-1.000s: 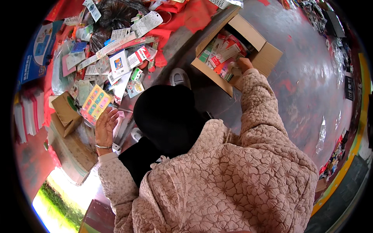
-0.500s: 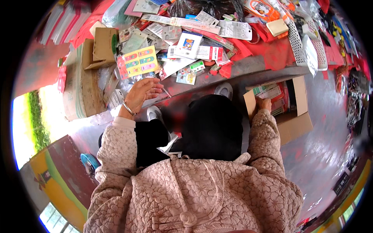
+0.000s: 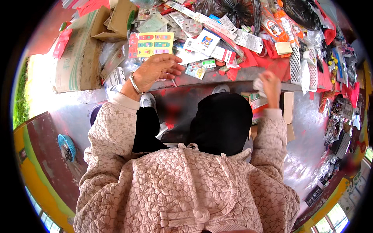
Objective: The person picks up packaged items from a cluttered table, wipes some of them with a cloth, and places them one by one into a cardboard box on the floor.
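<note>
Left hand (image 3: 157, 70) open, fingers spread, hovering near yellow card (image 3: 151, 44); right hand (image 3: 269, 82) raised, clamped on white packet (image 3: 258, 85).

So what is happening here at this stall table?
A person in a quilted pink jacket leans over a table covered with small packaged goods. The left hand, open with fingers spread, rests at the table edge just below a yellow card of coloured items. The right hand is raised and holds a small white packet above an open cardboard box on the floor. More cartons are stacked at the left.
</note>
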Tool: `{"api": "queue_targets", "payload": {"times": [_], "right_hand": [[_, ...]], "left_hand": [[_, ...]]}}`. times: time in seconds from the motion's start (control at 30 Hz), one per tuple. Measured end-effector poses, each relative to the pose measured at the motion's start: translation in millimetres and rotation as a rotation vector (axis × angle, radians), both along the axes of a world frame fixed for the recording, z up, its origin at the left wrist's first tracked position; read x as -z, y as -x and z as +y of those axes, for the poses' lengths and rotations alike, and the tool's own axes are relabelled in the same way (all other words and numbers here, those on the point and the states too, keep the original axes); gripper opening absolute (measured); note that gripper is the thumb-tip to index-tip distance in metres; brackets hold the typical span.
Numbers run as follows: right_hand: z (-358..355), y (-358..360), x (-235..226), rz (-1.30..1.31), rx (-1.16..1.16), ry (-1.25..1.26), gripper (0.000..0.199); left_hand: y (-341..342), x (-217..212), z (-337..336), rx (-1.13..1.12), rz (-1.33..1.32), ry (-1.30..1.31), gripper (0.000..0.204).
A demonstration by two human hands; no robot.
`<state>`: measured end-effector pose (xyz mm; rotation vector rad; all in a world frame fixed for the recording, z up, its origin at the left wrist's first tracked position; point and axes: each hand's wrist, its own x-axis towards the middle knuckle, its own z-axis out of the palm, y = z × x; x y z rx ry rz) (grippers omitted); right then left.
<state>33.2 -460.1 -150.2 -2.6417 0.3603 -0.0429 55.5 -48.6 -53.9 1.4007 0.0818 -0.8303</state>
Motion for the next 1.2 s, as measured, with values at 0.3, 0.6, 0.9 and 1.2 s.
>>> {"api": "queue_targets", "payload": {"times": [0.3,0.6,0.9,1.2], "right_hand": [[136.1,-85.2,45.7,0.199,-0.539,0.494,0.041],[98.5,-119.6,26.0,0.548,-0.590,0.178,0.038],[56.4,-117.4,25.2,0.525,-0.394,-0.030,0.038],[106.7,-104.0,-76.7,0.530,-0.539,-0.146,0.043]], "left_hand": [[1.3,-5.7,28.3,-0.007,-0.065,-0.054,0.032],[3.0,-14.0,45.1,-0.059,-0.089,0.080,0.027],[1.9,-11.0,47.7,-0.070,-0.091,0.080,0.029],[0.8,-11.3,55.7,-0.182,-0.087,0.203,0.032]]}}
